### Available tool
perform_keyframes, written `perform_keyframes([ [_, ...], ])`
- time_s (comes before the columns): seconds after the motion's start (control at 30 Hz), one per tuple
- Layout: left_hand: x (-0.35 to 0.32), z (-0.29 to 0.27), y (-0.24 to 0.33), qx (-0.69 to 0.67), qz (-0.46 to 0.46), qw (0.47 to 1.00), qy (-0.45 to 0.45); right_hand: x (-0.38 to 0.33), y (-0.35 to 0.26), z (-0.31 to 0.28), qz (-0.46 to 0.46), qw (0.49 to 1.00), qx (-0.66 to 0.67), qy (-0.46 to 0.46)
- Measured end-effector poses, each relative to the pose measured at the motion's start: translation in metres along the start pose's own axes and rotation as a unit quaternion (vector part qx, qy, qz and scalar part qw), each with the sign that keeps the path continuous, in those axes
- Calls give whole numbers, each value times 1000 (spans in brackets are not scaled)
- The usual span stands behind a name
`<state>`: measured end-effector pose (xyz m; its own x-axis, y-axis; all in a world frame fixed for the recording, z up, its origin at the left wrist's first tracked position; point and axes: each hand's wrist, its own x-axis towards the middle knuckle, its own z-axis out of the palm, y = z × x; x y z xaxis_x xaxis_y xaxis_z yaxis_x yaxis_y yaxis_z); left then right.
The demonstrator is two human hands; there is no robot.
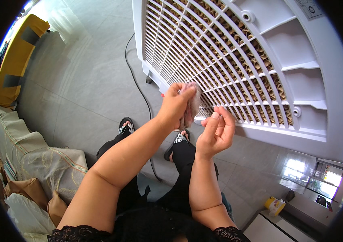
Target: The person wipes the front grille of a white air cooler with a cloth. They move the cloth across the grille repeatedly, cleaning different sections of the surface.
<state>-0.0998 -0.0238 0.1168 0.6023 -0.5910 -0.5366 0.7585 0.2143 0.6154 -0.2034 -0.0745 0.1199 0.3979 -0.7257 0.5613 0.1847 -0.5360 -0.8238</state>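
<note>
My left hand (175, 104) is closed around a crumpled, pale pinkish cloth (194, 101), a rag by its look, which hangs down from the fingers. To its right, my right hand (215, 133) is raised with thumb and fingertips pinched together; whatever they hold, if anything, is too small to make out. Just beyond both hands stands a large white air cooler (342, 117). Its slatted grille (219, 48) faces me, and brown honeycomb pad (256, 60) shows through the gaps.
A black cord (139, 86) runs over the grey tiled floor (86, 72), past my sandalled feet. A yellow and grey padded piece (18, 60) stands at far left. Fabric-covered furniture (54, 161) is at left, with brown bags beside it. A yellow tub (275, 205) sits at lower right.
</note>
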Motion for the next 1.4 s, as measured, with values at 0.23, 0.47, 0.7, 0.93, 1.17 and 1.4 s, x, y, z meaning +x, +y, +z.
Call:
perform_keyframes([
  [0.23, 6, -1, 5, -19, -14, 1000, -14, 0, -2, 3, -11, 1000, -15, -12],
  [0.47, 1, -13, 11, 13, -68, 996, -60, -2, -1, 4, -9, 1000, -13, -15],
  [0.7, 10, -20, 15, -36, -38, 998, 41, 0, 0, 4, -1, 1000, -9, -13],
  [0.93, 12, -1, -14, -103, -63, 992, 38, -2, 0, 5, -10, 1000, -7, -23],
  [1.17, 13, -5, -2, -99, -48, 994, 21, -2, -1, 4, -7, 1000, -5, -17],
  [1.4, 10, -6, -4, -111, -68, 991, 40, -2, 0, 1, -1, 1000, -10, -15],
])
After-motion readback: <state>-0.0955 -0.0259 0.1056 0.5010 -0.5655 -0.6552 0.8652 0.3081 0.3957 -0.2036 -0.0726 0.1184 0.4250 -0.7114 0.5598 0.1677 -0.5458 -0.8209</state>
